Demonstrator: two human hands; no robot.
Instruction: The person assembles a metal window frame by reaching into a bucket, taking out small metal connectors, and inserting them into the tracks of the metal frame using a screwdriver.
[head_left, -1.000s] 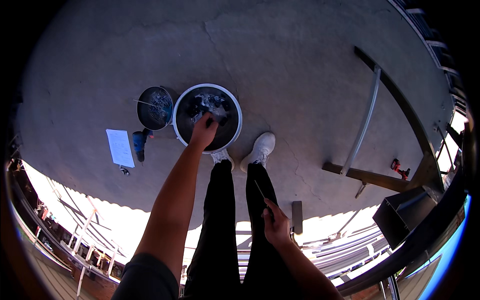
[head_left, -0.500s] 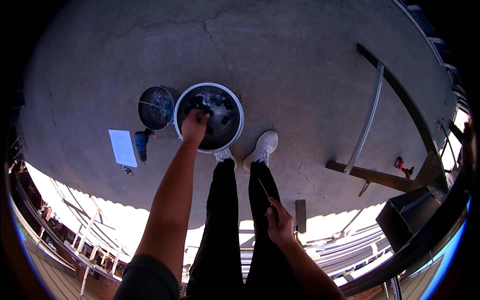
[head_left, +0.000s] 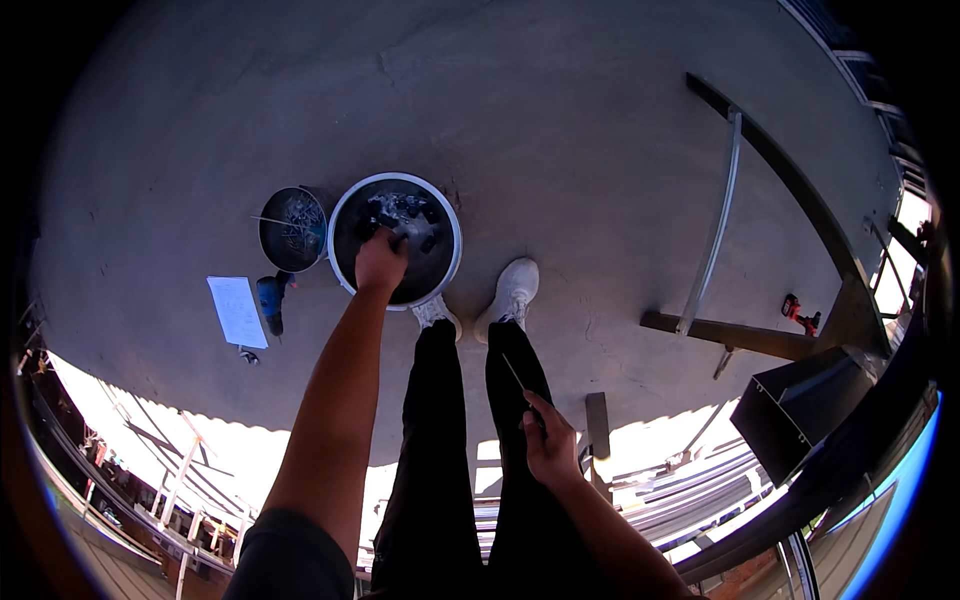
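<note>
My left hand [head_left: 381, 262] reaches into a round bucket with a pale rim [head_left: 459, 245]. Its fingers curl closed among small dark pieces [head_left: 428, 243] and a clear, shiny wrap; what they grip is hidden. Lower right, in front of my right leg, my right hand [head_left: 551, 440] is closed around a thin, straight metal rod [head_left: 513, 373] that points up and left. Whether the rod has a handle inside my fist cannot be seen. Touching the bucket's left side is a smaller dark bucket [head_left: 264, 236] of metal fasteners, with a thin stick across its rim.
Left of my feet lie a blue cordless drill [head_left: 270, 300], a written paper sheet [head_left: 237, 312] and a small metal piece [head_left: 249, 356]. At right stands a dark metal frame [head_left: 795, 178] with a pale bar [head_left: 716, 225], near a red power tool [head_left: 799, 315] and a dark box-shaped beam [head_left: 800, 408].
My left hand has gone lower into the bucket, its fingers now down among the dark pieces. My right hand keeps the rod at much the same place. The whole view has shifted slightly.
</note>
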